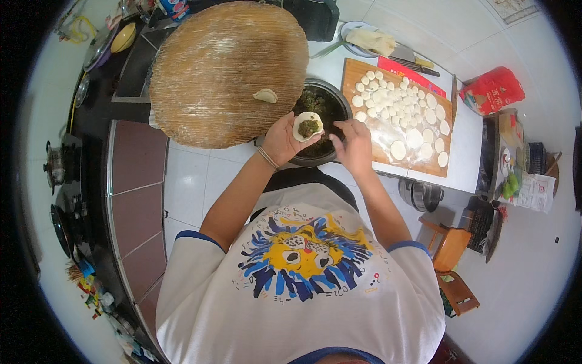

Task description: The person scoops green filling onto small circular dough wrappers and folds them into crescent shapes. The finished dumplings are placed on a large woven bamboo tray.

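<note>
On the fingers of my left hand (280, 141) rests a round dumpling wrapper (299, 131), with a mound of green filling (308, 128) at its middle. The hand is cupped under and around its edge. My right hand (354, 144) hovers over the right side of a dark metal pot (313, 161), its thumb and fingers apart and nothing visible in them. More dark green filling (322, 103) lies inside the pot, beneath both hands. One folded dumpling (265, 95) sits on the large round slatted tray (224, 60) to the left.
To the right, a floured wooden board (354, 68) carries several small dough pieces (388, 100) and flat wrappers (414, 138). Behind it lie a knife (418, 65) and a plate with dough-coloured food (371, 41). A red bag (494, 91) stands by the wall. A steel pot (420, 194) is below the table.
</note>
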The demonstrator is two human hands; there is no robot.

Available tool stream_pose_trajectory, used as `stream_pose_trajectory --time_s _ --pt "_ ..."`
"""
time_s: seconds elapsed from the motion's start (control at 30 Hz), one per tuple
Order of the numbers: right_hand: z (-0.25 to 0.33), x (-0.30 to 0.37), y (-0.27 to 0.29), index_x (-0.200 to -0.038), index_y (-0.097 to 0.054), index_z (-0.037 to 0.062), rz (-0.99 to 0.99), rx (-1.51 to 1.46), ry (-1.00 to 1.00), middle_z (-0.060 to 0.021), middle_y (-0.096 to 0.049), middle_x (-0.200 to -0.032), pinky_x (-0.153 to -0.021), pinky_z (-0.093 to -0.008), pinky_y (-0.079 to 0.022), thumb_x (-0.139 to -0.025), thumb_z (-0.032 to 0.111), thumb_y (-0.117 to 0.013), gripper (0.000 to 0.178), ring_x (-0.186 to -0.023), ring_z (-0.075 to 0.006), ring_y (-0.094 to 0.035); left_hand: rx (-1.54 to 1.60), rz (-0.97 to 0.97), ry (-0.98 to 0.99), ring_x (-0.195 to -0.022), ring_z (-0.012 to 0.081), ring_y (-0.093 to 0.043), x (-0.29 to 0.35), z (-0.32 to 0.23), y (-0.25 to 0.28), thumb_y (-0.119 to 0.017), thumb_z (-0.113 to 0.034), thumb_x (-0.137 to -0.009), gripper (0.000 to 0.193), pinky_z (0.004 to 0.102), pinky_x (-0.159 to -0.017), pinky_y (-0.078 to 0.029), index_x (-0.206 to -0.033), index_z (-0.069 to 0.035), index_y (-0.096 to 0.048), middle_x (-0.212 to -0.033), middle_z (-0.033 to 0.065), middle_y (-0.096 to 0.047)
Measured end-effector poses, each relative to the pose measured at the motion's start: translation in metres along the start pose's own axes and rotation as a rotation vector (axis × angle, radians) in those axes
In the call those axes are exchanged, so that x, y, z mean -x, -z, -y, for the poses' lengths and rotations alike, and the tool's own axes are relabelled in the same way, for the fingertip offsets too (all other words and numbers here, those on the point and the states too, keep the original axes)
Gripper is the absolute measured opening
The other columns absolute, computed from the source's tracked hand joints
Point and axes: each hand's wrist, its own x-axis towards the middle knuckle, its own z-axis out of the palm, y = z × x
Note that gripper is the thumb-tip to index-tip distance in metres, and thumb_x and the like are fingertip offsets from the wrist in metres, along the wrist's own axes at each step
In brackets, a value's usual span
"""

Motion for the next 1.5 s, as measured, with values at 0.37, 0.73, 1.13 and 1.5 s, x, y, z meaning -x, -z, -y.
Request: stream_pose_trajectory --time_s 0.37,0.73,1.13,1.5 --pt "0.033 0.0 0.004 -0.087 -0.064 0.0069 -0.13 0.03 0.365 -0.0038 -0.053 -0.088 -0.074 -0.0339 -0.04 -0.067 0.007 -0.062 0.02 -0.085 -0.0218 -0.053 0.192 0.277 -0.021 -0.113 0.0281 -0.049 -0.012 0.02 -0.01 -0.024 -0.03 -0.098 0.044 0.0429 -0.099 -0.037 -0.121 0.0 -0.045 -0.121 0.0154 -0.053" --pt "0.026 -0.002 0.008 -0.081 -0.062 0.0079 -0.124 -0.09 0.288 -0.0039 -0.055 -0.082 -0.073 -0.0353 -0.04 -0.067 0.007 -0.067 0.015 -0.081 -0.024 -0.053 -1.667 0.105 -0.615 -0.106 0.0211 -0.054 0.004 0.01 -0.022 -0.04 -0.02 -0.095 0.028 0.0335 -0.091 -0.046 -0.114 -0.001 -0.049 -0.112 0.0108 -0.055" --pt "0.03 -0.022 0.015 -0.075 -0.06 0.0021 0.032 -0.539 -0.066 -0.0102 -0.061 -0.087 -0.073 -0.0351 -0.045 -0.067 0.0 -0.068 0.011 -0.081 -0.0277 -0.058 -0.54 -0.064 -0.18 -0.088 0.0129 -0.057 0.007 0.004 -0.046 -0.051 -0.014 -0.089 0.016 0.0276 -0.078 -0.05 -0.094 -0.001 -0.057 -0.092 0.0053 -0.056" --pt "0.035 -0.031 0.019 -0.076 -0.059 0.0029 0.1 -0.488 -0.119 -0.0067 -0.062 -0.077 -0.067 -0.0321 -0.046 -0.067 -0.003 -0.069 0.014 -0.077 -0.0229 -0.058 -0.716 -0.071 -0.269 -0.083 0.0089 -0.054 0.001 0.009 -0.032 -0.041 -0.018 -0.093 0.023 0.0227 -0.074 -0.048 -0.094 -0.001 -0.057 -0.09 0.0036 -0.056"
